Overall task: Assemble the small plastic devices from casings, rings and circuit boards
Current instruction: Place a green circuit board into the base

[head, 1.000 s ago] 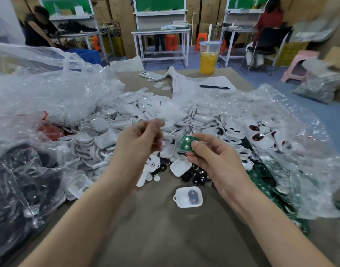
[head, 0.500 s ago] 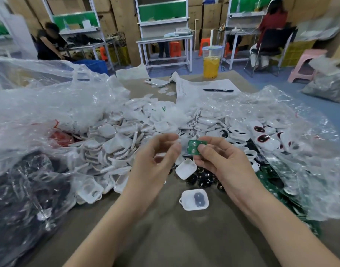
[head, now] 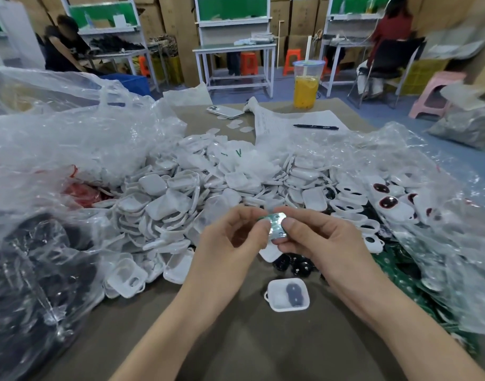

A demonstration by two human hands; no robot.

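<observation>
Above the table (head: 249, 353), circuit board (head: 275, 225) (glare-washed, edges hidden) in pinch of left hand (head: 230, 243), right hand (head: 318, 239).

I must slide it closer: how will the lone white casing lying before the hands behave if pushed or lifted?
The casing looks thin-walled plastic, so probably light and stiff. It sits flat, open side up, so it should slide on the table, not roll. The dark piece inside may be loose and shift.

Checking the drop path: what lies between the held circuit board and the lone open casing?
Head view: below the circuit board, another white casing and black round parts.
</observation>
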